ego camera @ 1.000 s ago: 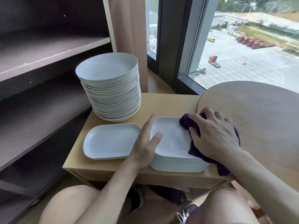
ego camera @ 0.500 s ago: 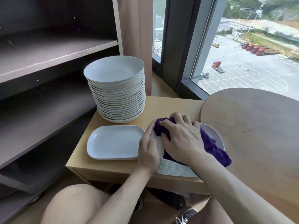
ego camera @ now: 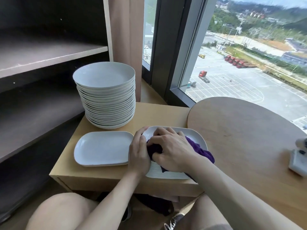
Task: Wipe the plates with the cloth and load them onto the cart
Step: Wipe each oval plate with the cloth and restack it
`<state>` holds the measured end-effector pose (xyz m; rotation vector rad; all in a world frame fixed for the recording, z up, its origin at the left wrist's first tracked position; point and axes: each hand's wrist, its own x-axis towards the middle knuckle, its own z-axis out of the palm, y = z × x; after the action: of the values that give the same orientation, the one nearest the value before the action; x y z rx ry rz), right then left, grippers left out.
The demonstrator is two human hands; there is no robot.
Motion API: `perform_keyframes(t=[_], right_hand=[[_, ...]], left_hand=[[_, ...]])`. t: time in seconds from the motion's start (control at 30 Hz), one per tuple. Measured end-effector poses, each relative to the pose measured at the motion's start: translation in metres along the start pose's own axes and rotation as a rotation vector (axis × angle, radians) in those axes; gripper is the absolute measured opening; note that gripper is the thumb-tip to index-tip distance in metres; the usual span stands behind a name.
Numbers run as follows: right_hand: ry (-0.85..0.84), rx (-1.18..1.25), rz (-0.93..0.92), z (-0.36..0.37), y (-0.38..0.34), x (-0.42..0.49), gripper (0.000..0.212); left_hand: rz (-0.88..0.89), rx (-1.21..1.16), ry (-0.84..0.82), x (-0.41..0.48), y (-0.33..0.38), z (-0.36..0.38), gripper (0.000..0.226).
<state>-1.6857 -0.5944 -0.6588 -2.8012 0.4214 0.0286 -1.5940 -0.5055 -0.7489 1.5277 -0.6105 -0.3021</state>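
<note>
So the purple cloth [ego camera: 197, 149] is bunched up on the rectangular stack [ego camera: 167, 174] of white plates. It sits on the top plate [ego camera: 194, 134], with a tail of it flopping over the stack's right edge.

The right hand [ego camera: 171, 146] is on the cloth. Its fingers [ego camera: 160, 132] are curled and close together, gripping a wad of it and pressing it down onto that top plate. The left hand [ego camera: 138, 155] has the stack by its left edge, with its fingers [ego camera: 142, 131] curled over the rim near the far-left corner.

Just left of the stack, close beside it, a flat rectangular plate [ego camera: 103, 148] lies by itself. Behind that and to the stack's left there's a tall pile of round plates [ego camera: 108, 103]. All of this sits on a low wooden surface [ego camera: 166, 112].

Right of the stack there's a round surface [ego camera: 240, 138], and its edge comes up near the stack's right side. Way over at its right end is a white object [ego camera: 299, 158], honestly too blurry to say what it is.

Far left of the stack is dark shelving [ego camera: 49, 55]. Behind the stack are a pinkish curtain [ego camera: 126, 39] and a big window [ego camera: 249, 72] looking out on a parking lot. On the near side of the stack you can see the person's bare knees [ego camera: 63, 211] and a bit of a shoe [ego camera: 174, 221].
</note>
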Motion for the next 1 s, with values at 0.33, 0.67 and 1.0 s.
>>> perform_keyframes(t=[0.33,0.67,1.0], right_hand=[[0.001,-0.061,0.103,-0.011,0.026,-0.029,0.034],[0.246,-0.341,0.476,-0.011,0.067,-0.038,0.038],[0.318,-0.382,0.457,0.011,0.040,0.011,0.038]], left_hand=[[-0.066,0.019,-0.158,0.008,0.007,-0.008,0.062],[-0.061,0.016,-0.157,0.006,-0.001,-0.005,0.060],[0.002,-0.014,-0.099,0.004,-0.009,0.002,0.045]])
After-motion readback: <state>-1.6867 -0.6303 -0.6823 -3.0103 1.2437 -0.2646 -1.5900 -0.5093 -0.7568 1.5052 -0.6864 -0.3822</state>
